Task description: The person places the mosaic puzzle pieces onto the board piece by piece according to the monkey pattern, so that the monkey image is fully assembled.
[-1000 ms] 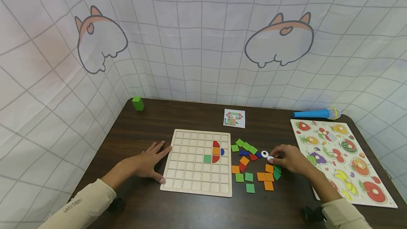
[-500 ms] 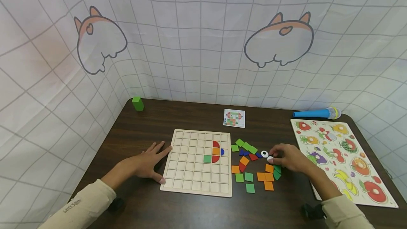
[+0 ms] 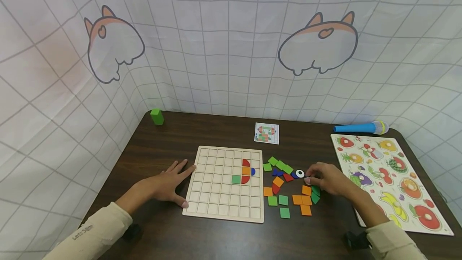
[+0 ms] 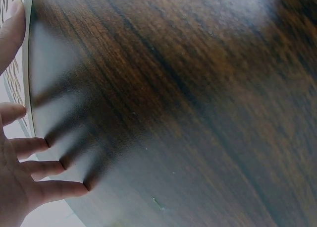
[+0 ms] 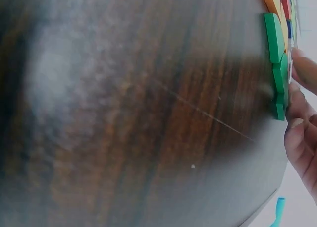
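Note:
My left hand (image 3: 167, 183) lies with fingers spread at the left edge of a wooden grid board (image 3: 216, 210), its index finger and thumb touching the rim. In the left wrist view, the other fingertips rest on the table. The board holds red quarter-round pieces (image 3: 245, 179), an orange square (image 3: 246, 170), a blue half-round (image 3: 253, 171) and a green square (image 3: 236, 179). My right hand (image 3: 326, 177) pinches thumb and finger over a white ring piece, now hidden by the fingertips. A second white ring (image 3: 300, 173) lies just left of them, and dark green pieces (image 5: 275, 43) lie close by.
Loose orange squares (image 3: 306, 210) and light green squares (image 3: 280, 165) lie between board and right hand. A pattern card (image 3: 266, 133) lies behind the board. At right are a fruit puzzle board (image 3: 393, 187) and a blue toy microphone (image 3: 361, 128). A green block (image 3: 157, 116) stands far left.
The white ring at my right fingertips, visible earlier, is now covered, and a small dark patch shows between thumb and finger. My left hand has stayed still.

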`<action>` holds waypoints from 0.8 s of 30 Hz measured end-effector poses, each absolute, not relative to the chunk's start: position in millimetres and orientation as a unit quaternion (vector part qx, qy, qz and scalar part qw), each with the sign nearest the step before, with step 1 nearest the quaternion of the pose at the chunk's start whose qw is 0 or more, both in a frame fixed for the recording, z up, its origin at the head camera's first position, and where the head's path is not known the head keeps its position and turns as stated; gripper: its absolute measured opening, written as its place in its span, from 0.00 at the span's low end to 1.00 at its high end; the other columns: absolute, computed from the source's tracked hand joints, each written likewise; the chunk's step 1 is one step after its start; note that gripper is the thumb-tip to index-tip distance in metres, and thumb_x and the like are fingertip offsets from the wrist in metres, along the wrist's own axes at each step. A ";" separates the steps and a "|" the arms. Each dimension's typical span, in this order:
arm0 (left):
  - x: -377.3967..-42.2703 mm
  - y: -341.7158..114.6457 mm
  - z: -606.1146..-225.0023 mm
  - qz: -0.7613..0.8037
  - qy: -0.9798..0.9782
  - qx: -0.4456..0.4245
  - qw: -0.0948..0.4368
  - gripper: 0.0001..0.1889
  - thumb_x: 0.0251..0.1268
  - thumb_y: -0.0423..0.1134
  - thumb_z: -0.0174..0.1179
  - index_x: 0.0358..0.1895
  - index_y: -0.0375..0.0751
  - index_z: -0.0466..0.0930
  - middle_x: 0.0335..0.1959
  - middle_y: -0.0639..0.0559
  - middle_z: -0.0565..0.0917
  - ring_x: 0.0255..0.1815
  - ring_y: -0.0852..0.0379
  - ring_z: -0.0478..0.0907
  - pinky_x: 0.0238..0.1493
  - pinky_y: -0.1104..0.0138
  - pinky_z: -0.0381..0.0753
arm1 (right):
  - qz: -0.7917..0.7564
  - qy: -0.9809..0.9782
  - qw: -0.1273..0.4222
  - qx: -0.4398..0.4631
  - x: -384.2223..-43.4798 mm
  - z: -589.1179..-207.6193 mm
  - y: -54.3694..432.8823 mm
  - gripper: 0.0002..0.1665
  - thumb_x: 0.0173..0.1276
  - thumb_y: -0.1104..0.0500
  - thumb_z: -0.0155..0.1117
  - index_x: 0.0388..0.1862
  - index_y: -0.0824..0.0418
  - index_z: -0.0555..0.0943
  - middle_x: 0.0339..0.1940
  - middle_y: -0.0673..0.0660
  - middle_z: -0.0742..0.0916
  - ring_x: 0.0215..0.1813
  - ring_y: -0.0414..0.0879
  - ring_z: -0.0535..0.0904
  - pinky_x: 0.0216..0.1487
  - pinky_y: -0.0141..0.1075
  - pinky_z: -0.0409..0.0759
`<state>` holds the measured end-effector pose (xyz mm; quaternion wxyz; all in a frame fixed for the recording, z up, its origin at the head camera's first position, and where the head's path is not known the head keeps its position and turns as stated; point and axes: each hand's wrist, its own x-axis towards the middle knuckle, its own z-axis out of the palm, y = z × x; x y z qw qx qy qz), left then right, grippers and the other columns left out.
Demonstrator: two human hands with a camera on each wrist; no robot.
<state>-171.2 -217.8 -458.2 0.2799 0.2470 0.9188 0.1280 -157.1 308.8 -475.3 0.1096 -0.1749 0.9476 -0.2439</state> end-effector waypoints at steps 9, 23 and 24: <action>-171.2 -217.5 -457.6 0.126 0.919 0.245 0.282 0.63 0.49 0.67 0.71 0.83 0.49 0.42 0.82 0.34 0.39 0.80 0.25 0.37 0.66 0.25 0.51 | -0.297 0.925 0.153 -0.179 -161.5 -473.9 318.0 0.11 0.69 0.56 0.69 0.46 0.60 0.84 0.39 0.53 0.83 0.27 0.37 0.75 0.29 0.32 0.78; -169.7 -216.4 -455.6 0.135 0.916 0.250 0.282 0.62 0.50 0.66 0.71 0.83 0.48 0.42 0.82 0.33 0.39 0.80 0.25 0.36 0.66 0.25 0.49 | -0.264 0.937 0.106 -0.205 -159.3 -475.8 315.6 0.08 0.66 0.55 0.72 0.41 0.56 0.85 0.37 0.48 0.84 0.35 0.37 0.72 0.35 0.33 0.73; -169.6 -216.5 -455.6 0.136 0.916 0.251 0.282 0.62 0.50 0.66 0.71 0.83 0.48 0.42 0.82 0.32 0.39 0.80 0.25 0.36 0.66 0.25 0.49 | -0.261 0.938 0.108 -0.202 -159.2 -476.0 314.9 0.08 0.66 0.55 0.72 0.40 0.55 0.84 0.37 0.48 0.83 0.35 0.37 0.72 0.35 0.33 0.73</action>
